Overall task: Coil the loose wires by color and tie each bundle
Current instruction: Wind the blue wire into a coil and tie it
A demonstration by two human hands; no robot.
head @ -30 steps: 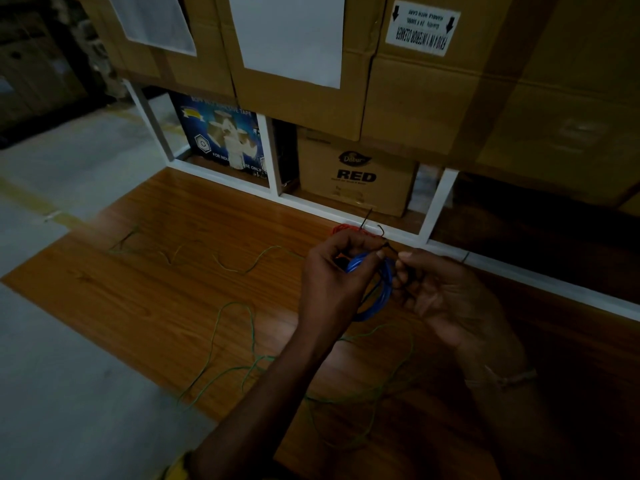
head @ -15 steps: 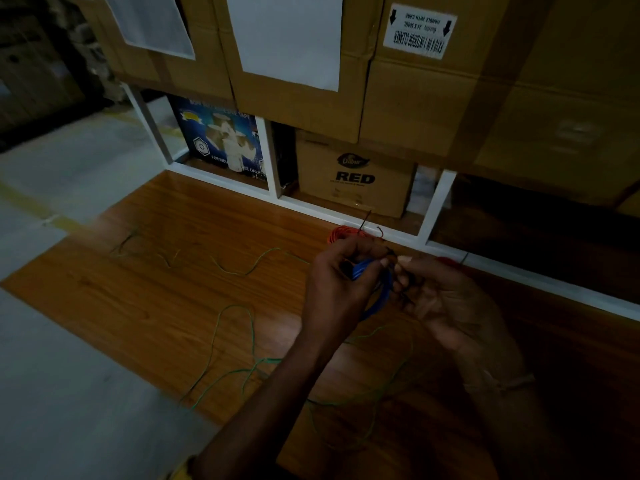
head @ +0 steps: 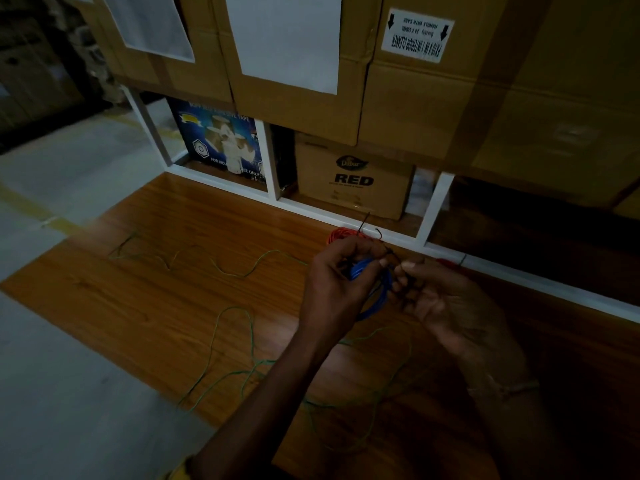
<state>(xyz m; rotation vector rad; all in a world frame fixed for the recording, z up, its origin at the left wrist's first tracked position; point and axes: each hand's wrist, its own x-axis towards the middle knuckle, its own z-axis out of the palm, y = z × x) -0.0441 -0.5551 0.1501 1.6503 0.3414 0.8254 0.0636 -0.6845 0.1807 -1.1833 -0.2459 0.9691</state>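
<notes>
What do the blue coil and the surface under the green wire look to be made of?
Blue wire coil: apparently plastic-insulated wire, smooth with a slight sheen, bending in tight loops. Wooden board: wood or wood-look laminate, going by its grain lines and glossy reflections. Green wire: thin, likely the same insulated kind.

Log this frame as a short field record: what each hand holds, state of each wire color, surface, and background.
left hand: grips the blue wire coil
right hand: fingers pinch a thin dark tie at the coil's top
green wire: loose, sprawled over the wooden board
red wire: bundled, lying beyond the hands by the white shelf frame
background: cardboard boxes on and under the shelf
lighting: dim; tie knot state unclear
</notes>
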